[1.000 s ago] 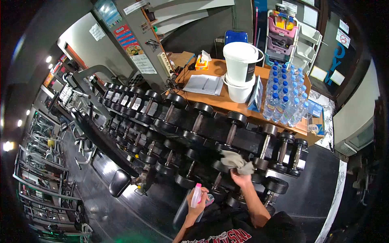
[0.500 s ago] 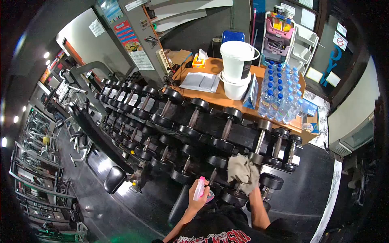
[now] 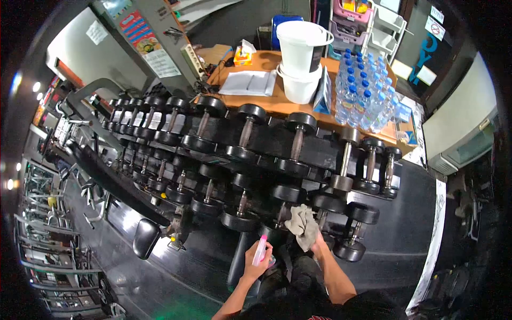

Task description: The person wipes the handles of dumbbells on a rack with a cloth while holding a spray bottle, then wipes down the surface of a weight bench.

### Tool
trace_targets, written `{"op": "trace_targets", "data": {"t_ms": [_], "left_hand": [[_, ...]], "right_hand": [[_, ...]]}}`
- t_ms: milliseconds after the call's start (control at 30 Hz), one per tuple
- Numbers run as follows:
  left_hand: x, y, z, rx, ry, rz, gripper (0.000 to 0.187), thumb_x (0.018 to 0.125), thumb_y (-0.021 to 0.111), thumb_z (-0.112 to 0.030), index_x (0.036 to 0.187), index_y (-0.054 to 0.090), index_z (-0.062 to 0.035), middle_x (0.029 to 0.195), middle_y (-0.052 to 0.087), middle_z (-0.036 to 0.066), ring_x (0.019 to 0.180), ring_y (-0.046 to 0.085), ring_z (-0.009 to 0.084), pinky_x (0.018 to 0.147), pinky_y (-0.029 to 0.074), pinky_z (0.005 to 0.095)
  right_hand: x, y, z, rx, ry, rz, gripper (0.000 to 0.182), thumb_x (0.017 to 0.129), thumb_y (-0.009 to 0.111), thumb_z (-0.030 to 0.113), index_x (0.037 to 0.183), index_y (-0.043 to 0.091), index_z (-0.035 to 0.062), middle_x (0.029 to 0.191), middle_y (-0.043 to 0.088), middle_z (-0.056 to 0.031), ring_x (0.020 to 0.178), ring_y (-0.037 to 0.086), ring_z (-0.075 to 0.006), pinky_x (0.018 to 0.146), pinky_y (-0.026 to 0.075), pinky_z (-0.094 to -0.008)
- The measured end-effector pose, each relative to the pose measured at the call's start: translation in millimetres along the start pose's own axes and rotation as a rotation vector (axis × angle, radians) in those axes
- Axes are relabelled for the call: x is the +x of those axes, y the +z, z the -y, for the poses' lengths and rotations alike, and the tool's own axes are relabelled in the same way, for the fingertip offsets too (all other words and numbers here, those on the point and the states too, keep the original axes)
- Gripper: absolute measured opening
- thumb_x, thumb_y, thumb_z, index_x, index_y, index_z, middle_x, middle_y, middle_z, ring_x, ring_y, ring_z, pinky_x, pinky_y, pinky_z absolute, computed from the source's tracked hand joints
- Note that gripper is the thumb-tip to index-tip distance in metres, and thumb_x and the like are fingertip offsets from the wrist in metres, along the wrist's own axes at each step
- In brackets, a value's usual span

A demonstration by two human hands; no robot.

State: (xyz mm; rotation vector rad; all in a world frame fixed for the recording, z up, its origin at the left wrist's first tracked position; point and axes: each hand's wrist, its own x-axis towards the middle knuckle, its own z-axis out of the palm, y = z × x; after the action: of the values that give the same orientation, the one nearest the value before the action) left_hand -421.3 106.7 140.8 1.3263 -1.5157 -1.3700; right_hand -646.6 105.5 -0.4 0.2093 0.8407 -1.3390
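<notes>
A two-tier dumbbell rack [image 3: 326, 148] runs across the middle of the view, filled with rows of black-headed dumbbells. Behind it stands an orange-brown surface [image 3: 266, 101] carrying two stacked white buckets [image 3: 298, 50] and, to their right, a cluster of blue-capped water bottles [image 3: 365, 93]. The nearest lower-row dumbbell [image 3: 357, 232] at the right end lies tilted, near the right hand [image 3: 319, 245]. That hand holds a crumpled grey-beige cloth [image 3: 302, 226] in front of the lower row; its fingers are bent onto the cloth and partly hidden, and whether the cloth touches a dumbbell I cannot tell. Smallest, the pink-topped spray bottle [image 3: 260, 250] sits upright but slightly tilted in the left hand [image 3: 258, 262], fingers curled around it.
</notes>
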Motion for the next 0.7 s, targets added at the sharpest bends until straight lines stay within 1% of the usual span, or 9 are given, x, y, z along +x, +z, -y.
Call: {"op": "trace_targets", "data": {"t_ms": [67, 200, 267, 367, 400, 467, 600, 667, 700], "left_hand": [[7, 3, 24, -0.033, 0.000, 0.003, 0.004, 0.087, 0.062, -0.003, 0.090, 0.059, -0.0030, 0.071, 0.060, 0.004, 0.057, 0.062, 0.0113, 0.053, 0.049, 0.0261], [28, 9, 56, 0.007, 0.021, -0.006, 0.004, 0.087, 0.062, -0.001, 0.089, 0.058, -0.0023, 0.072, 0.060, 0.005, 0.059, 0.064, 0.0116, 0.054, 0.050, 0.0257], [36, 12, 60, -0.016, 0.031, -0.045, 0.005, 0.087, 0.062, 0.000, 0.090, 0.058, -0.0020, 0.076, 0.061, 0.005, 0.060, 0.064, 0.0123, 0.056, 0.051, 0.0257], [44, 12, 69, -0.058, -0.045, -0.046, 0.006, 0.087, 0.061, 0.001, 0.091, 0.057, -0.0016, 0.080, 0.062, 0.006, 0.062, 0.064, 0.0131, 0.057, 0.051, 0.0259], [45, 13, 75, -0.082, -0.059, -0.041, 0.006, 0.086, 0.061, 0.001, 0.091, 0.057, -0.0016, 0.081, 0.063, 0.007, 0.063, 0.064, 0.0133, 0.057, 0.051, 0.0260], [43, 16, 86, -0.102, -0.064, -0.030, 0.007, 0.086, 0.061, 0.001, 0.091, 0.057, -0.0015, 0.082, 0.063, 0.007, 0.062, 0.064, 0.0131, 0.057, 0.051, 0.0263], [37, 20, 107, -0.157, -0.120, -0.037, 0.010, 0.084, 0.059, 0.004, 0.091, 0.059, -0.0021, 0.082, 0.063, 0.008, 0.062, 0.062, 0.0128, 0.057, 0.050, 0.0272], [38, 23, 112, -0.070, -0.080, -0.057, 0.010, 0.084, 0.060, 0.004, 0.091, 0.059, -0.0028, 0.081, 0.063, 0.007, 0.062, 0.060, 0.0127, 0.058, 0.049, 0.0267], [38, 24, 114, -0.071, -0.088, -0.054, 0.010, 0.084, 0.060, 0.004, 0.091, 0.059, -0.0028, 0.081, 0.063, 0.007, 0.062, 0.060, 0.0127, 0.058, 0.049, 0.0267]], "right_hand": [[28, -42, -5, -0.068, 0.124, -0.145, 0.038, 0.098, 0.050, 0.036, 0.128, 0.054, 0.0136, 0.115, 0.062, -0.0005, 0.106, 0.059, -0.0177, 0.087, 0.051, -0.0376], [53, -17, 8, -0.444, -0.195, -0.105, 0.034, 0.095, 0.056, 0.025, 0.125, 0.056, 0.0093, 0.113, 0.063, -0.0036, 0.097, 0.062, -0.0184, 0.083, 0.050, -0.0334], [70, 4, 11, -0.815, -0.517, -0.245, 0.033, 0.091, 0.059, 0.016, 0.123, 0.058, 0.0066, 0.118, 0.061, -0.0084, 0.101, 0.062, -0.0226, 0.085, 0.049, -0.0322], [88, 56, 23, -1.886, -1.211, -0.059, 0.049, 0.075, 0.060, 0.003, 0.122, 0.061, 0.0162, 0.127, 0.055, -0.0136, 0.114, 0.056, -0.0305, 0.094, 0.045, -0.0392], [103, 65, 21, -2.072, -1.216, 0.065, 0.044, 0.078, 0.058, 0.007, 0.119, 0.063, 0.0232, 0.129, 0.055, -0.0106, 0.119, 0.052, -0.0294, 0.101, 0.039, -0.0461], [141, 68, 8, -2.360, -1.293, 0.152, 0.038, 0.082, 0.056, 0.013, 0.119, 0.063, 0.0210, 0.126, 0.057, -0.0082, 0.121, 0.050, -0.0287, 0.102, 0.036, -0.0496], [214, 82, -27, -2.587, -1.243, 0.334, 0.034, 0.084, 0.055, 0.017, 0.116, 0.065, 0.0152, 0.120, 0.060, -0.0062, 0.113, 0.055, -0.0272, 0.098, 0.038, -0.0502], [245, 87, -57, -2.993, -0.488, 0.282, 0.047, 0.081, 0.061, 0.015, 0.127, 0.059, 0.0095, 0.133, 0.055, -0.0087, 0.126, 0.046, -0.0301, 0.105, 0.033, -0.0504], [316, 43, -91, -3.341, -0.305, 0.527, 0.045, 0.079, 0.068, 0.024, 0.123, 0.064, 0.0117, 0.138, 0.051, -0.0089, 0.127, 0.047, -0.0305, 0.105, 0.033, -0.0512]]}}
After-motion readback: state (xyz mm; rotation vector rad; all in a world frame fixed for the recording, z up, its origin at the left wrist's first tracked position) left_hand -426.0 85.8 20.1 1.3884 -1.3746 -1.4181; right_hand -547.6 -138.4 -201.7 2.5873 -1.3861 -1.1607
